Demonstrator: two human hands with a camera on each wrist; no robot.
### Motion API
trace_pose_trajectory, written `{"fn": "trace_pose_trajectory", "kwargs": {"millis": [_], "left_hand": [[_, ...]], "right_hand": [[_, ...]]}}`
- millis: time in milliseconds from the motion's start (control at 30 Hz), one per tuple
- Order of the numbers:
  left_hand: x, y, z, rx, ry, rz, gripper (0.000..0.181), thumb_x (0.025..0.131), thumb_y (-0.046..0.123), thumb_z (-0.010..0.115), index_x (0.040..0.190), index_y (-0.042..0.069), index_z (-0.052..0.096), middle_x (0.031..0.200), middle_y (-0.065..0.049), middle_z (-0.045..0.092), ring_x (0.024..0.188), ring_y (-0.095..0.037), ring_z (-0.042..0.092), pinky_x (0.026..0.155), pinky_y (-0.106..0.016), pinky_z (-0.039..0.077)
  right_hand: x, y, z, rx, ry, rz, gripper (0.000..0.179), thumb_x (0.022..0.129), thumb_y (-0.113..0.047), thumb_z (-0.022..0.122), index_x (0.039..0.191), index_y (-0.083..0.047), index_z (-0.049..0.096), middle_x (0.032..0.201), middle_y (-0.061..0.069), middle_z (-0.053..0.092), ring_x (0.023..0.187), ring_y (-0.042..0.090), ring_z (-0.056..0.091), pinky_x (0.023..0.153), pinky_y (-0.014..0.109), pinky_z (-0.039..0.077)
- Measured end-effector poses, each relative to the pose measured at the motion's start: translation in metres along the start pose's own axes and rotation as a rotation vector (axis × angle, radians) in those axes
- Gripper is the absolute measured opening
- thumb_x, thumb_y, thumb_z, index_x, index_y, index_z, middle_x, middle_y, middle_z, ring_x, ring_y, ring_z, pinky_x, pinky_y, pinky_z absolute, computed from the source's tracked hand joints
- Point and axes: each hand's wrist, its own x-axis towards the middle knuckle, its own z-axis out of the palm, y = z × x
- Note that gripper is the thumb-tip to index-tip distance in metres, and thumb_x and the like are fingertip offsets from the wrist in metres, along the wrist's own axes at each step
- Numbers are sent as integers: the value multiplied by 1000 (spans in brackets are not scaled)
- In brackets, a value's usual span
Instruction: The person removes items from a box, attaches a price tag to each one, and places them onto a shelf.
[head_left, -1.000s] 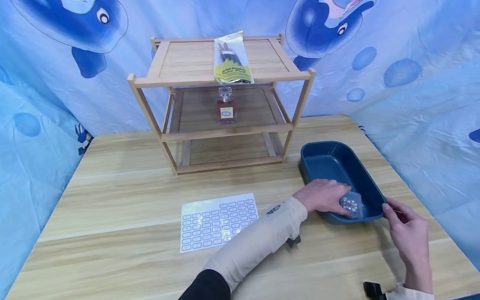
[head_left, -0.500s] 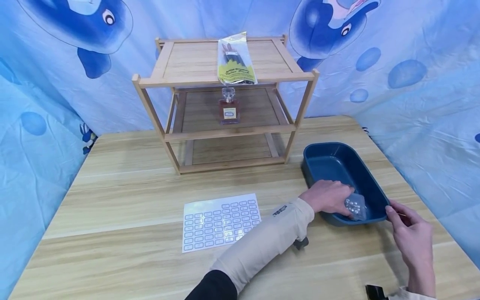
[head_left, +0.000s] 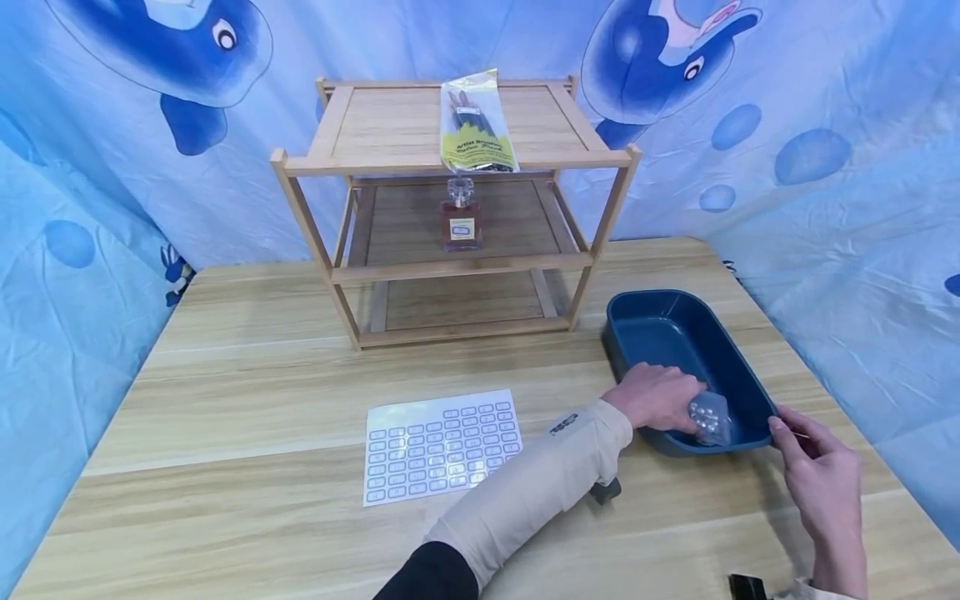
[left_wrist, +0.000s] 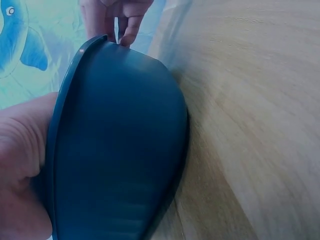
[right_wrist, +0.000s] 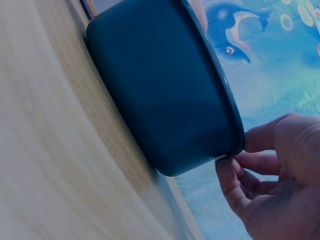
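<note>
A dark blue plastic bin stands at the right of the table. My left hand reaches over its near-left rim and holds a clear bag of small shiny beads inside the near end. Fingertips of that hand are partly hidden behind the bag and the rim. At the bin's near right corner, my right hand pinches the rim between thumb and fingers. The right wrist view shows the right hand at that corner, while the left wrist view is mostly filled by the bin's outer wall.
A three-tier wooden rack stands at the back. It bears a packet of artist brushes on top and a perfume bottle on the middle shelf. A sheet of labels lies on the table, left of my left forearm.
The head view has shifted a little, so everything sits slightly farther right in it. Both hands keep the same hold on the bag and the bin.
</note>
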Motion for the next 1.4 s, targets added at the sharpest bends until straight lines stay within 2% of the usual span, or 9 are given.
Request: {"fn": "trace_pose_trajectory", "kwargs": {"millis": [67, 233, 567, 767, 933, 1067, 1233, 1400], "left_hand": [[0, 2, 1, 20, 0, -14, 39, 92, 49, 77, 127, 33, 69, 112, 18, 69, 87, 0, 58, 74, -18, 44], [0, 5, 2, 86, -8, -47, 37, 92, 52, 76, 124, 35, 70, 108, 18, 68, 85, -2, 56, 72, -21, 43], [0, 5, 3, 56, -13, -58, 37, 91, 50, 77, 124, 34, 70, 110, 17, 69, 84, -1, 57, 72, -19, 43], [-1, 2, 3, 1, 52, -45, 38, 86, 52, 82, 115, 31, 72, 99, 17, 69, 76, -1, 55, 64, -18, 42], [-2, -1, 3, -3, 101, -33, 38, 82, 56, 84, 106, 29, 72, 87, 17, 63, 71, -2, 53, 60, -18, 42], [-3, -2, 3, 7, 109, -26, 41, 82, 59, 83, 107, 28, 70, 88, 16, 57, 74, -3, 52, 61, -19, 42], [-3, -1, 2, 9, 89, -27, 46, 83, 60, 81, 113, 27, 69, 94, 14, 55, 79, -3, 51, 63, -18, 42], [-4, -3, 1, -5, 110, -19, 58, 82, 61, 80, 127, 27, 66, 103, 15, 57, 81, -2, 51, 64, -17, 43]], "right_hand": [[0, 0, 0, 3, 4, 1, 23, 100, -10, 67, 116, -23, 77, 82, -28, 67, 71, -8, 63, 56, 11, 43], [0, -1, 1, 0, 9, -1, 23, 100, -9, 68, 118, -19, 77, 81, -29, 67, 71, -9, 63, 57, 11, 43], [0, 0, 1, 2, -3, 4, 24, 100, -9, 68, 119, -19, 77, 83, -30, 67, 72, -9, 63, 58, 10, 44], [0, 0, 1, 1, 10, -2, 23, 100, -9, 68, 118, -19, 77, 84, -31, 66, 72, -9, 62, 59, 9, 44], [0, 0, 1, 2, 8, -10, 22, 100, -9, 68, 117, -21, 77, 84, -32, 66, 72, -9, 62, 58, 10, 44], [0, 1, 2, 4, 9, -11, 23, 100, -10, 67, 119, -20, 76, 84, -31, 66, 72, -9, 63, 58, 10, 43], [-1, 1, 2, 4, 11, -11, 23, 101, -9, 67, 121, -17, 76, 85, -32, 66, 71, -8, 63, 58, 10, 43], [0, 1, 3, 4, 11, -10, 23, 101, -9, 67, 122, -15, 75, 85, -31, 66, 71, -8, 63, 58, 11, 43]]}}
